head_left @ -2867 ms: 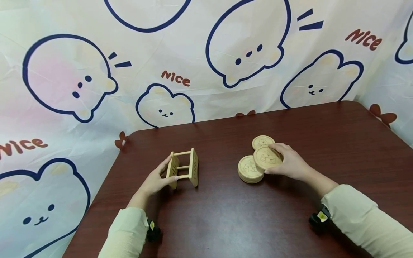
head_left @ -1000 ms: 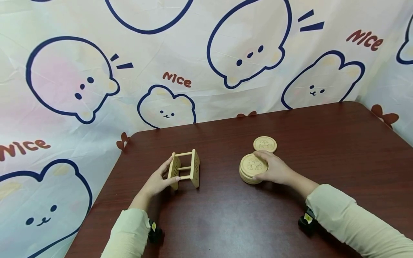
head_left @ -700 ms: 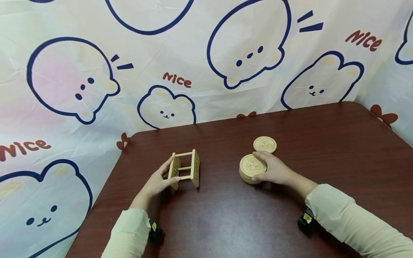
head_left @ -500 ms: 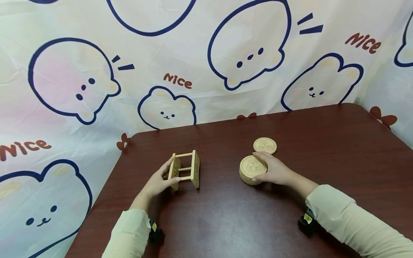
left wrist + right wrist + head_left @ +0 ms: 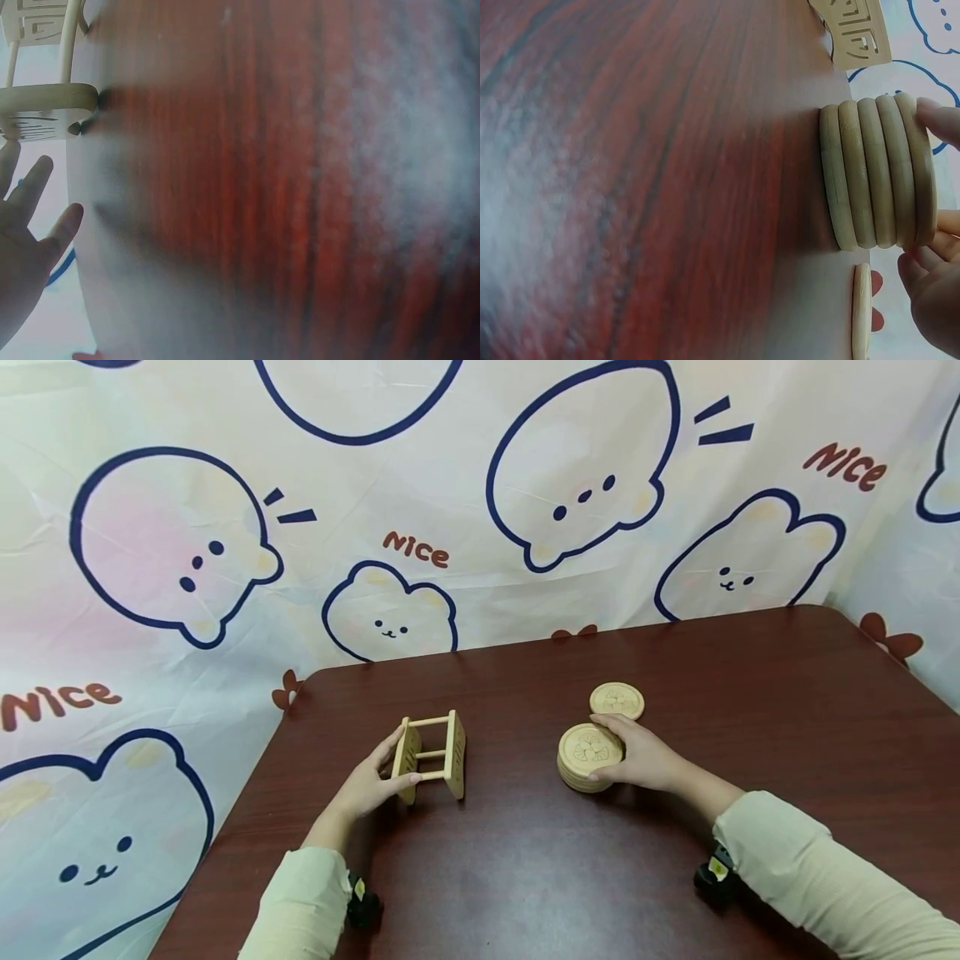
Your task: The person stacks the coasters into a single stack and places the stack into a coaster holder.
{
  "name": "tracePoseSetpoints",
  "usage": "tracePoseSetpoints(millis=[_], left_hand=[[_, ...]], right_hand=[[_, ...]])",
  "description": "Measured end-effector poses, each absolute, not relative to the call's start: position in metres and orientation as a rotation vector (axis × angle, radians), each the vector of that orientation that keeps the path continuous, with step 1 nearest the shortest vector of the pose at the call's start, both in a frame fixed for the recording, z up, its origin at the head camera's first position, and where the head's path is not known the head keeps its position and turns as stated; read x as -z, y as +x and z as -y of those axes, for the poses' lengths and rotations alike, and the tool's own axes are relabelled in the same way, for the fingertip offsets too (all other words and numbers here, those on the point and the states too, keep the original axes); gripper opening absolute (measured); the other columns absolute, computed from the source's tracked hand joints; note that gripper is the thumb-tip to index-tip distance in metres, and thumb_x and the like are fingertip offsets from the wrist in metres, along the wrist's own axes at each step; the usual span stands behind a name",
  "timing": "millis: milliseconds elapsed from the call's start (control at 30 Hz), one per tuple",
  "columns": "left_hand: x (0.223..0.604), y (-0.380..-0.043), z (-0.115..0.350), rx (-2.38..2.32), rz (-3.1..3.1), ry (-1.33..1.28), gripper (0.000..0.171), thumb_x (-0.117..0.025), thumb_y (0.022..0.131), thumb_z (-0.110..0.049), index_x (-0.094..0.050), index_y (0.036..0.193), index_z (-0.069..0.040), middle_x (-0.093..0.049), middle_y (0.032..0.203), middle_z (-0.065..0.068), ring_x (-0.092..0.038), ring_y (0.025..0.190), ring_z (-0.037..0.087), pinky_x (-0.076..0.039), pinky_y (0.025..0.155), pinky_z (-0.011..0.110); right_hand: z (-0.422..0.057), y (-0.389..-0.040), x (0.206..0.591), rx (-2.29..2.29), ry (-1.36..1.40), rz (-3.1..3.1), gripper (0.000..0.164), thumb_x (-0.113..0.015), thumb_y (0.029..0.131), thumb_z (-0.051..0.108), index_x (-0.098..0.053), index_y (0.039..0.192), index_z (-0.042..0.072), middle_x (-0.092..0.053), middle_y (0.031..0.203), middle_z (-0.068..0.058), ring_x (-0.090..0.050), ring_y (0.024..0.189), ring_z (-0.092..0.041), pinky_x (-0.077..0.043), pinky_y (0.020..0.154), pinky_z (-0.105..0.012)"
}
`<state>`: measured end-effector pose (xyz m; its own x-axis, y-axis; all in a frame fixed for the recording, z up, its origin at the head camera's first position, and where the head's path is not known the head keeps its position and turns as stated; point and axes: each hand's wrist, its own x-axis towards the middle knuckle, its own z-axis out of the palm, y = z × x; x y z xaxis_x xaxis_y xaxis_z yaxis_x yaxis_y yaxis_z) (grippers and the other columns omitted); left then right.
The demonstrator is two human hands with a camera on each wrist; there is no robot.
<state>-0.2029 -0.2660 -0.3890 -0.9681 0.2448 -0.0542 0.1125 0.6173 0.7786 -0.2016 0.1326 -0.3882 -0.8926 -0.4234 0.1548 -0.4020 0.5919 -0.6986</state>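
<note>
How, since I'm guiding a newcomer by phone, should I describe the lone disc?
On the dark brown table, find the stack of wooden discs by the right hand. Just beyond it lies the lone disc, the only one not stacked.

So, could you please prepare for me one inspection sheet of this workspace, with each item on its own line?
Surface: dark red-brown table, glossy, with light reflecting near the front.
Job's things: light wooden rack standing on the table; stack of five round discs; single disc lying flat farther back.
Clutter: nothing seen.
Left hand: holds the rack by its left panel.
Right hand: grips the edge of the top disc, which sits on the stack.
Cables: nothing seen.
Surroundings: pale backdrop printed with bear faces and "Nice".
</note>
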Motion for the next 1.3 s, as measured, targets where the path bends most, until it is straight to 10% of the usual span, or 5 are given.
tracePoseSetpoints(millis=[1300], left_hand=[[0.389, -0.203, 0.266, -1.266, -2.686, 0.288, 0.082, -0.066, 0.074, -0.037, -0.015, 0.139, -0.029, -0.026, 0.137, 0.015, -0.034, 0.117, 0.033, -0.032, 0.089, 0.049]], right_hand=[[-0.169, -0.206, 0.389, 1.291, -0.555, -2.767, 0.082, -0.072, 0.069, 0.034, -0.033, 0.129, -0.005, -0.033, 0.128, -0.023, -0.033, 0.114, -0.042, -0.028, 0.09, -0.051]])
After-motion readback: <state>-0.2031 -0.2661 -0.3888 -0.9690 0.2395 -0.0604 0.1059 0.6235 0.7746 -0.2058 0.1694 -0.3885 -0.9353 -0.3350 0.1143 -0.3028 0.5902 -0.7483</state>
